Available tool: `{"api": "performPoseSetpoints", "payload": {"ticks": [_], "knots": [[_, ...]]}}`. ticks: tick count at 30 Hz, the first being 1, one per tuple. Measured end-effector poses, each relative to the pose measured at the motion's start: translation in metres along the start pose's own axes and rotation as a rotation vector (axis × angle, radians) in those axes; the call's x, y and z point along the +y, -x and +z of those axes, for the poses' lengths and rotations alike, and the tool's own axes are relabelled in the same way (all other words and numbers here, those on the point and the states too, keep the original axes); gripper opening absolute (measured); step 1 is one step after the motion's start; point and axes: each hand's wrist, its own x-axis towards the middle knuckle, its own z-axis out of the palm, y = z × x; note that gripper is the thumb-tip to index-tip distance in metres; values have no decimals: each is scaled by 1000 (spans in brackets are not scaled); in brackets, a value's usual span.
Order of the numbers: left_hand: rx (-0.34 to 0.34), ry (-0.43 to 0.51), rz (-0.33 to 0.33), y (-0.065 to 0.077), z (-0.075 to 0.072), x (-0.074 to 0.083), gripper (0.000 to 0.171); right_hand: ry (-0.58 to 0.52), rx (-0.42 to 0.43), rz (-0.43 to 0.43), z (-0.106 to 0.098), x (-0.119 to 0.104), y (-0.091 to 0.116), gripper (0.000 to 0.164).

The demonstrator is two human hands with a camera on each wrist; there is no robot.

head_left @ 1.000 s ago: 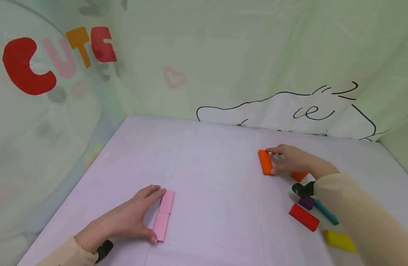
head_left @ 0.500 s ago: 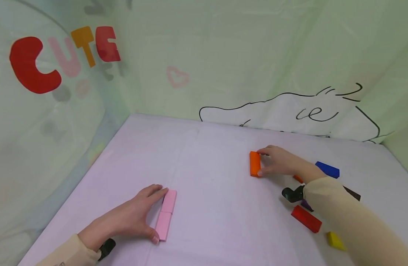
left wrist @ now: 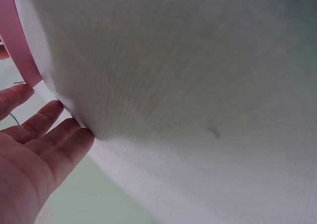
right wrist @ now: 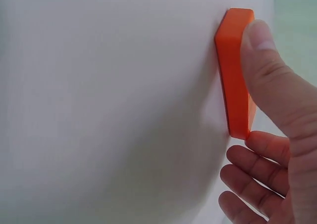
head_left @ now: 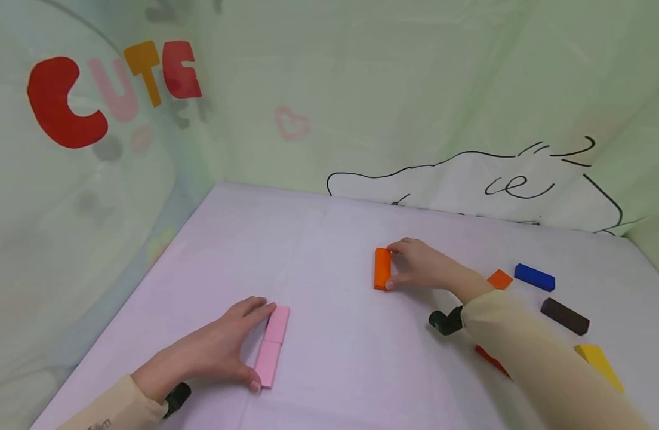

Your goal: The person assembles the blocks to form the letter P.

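Two pink blocks (head_left: 273, 346) lie end to end in a line on the table. My left hand (head_left: 216, 352) spans them, thumb at the near end and index finger at the far end. In the left wrist view a fingertip meets the end of a pink block (left wrist: 20, 40); the thumb is mostly out of frame. Further back, my right hand (head_left: 423, 264) pinches an orange block (head_left: 382, 269) by its two ends between thumb and index finger. The right wrist view shows this orange block (right wrist: 234, 75) at the table surface, the other fingers loosely bent below it.
Right of the right hand lie an orange piece (head_left: 499, 279), a blue block (head_left: 534, 277), a dark brown block (head_left: 564, 316) and a yellow block (head_left: 600, 365). A red block (head_left: 492, 361) is mostly covered by the right sleeve. A pale curtain (head_left: 362, 89) rises behind the table.
My right hand has carried the orange block leftward across the table and turned it straighter. The left hand stays on the pink blocks. More blocks show from behind the right arm.
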Motion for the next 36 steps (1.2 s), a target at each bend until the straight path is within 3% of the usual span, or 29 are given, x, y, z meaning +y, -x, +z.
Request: {"api": "performPoseSetpoints", "payload": {"ticks": [13, 27, 36], "knots": [[-2, -1, 4, -1, 1, -1, 122, 2, 6, -20, 21, -50, -24, 78], [-37, 13, -60, -2, -1, 1, 117, 42, 22, -39, 39, -105, -46, 80], [-20, 6, -25, -2, -2, 1, 119, 50, 22, -66, 46, -130, -58, 82]]}}
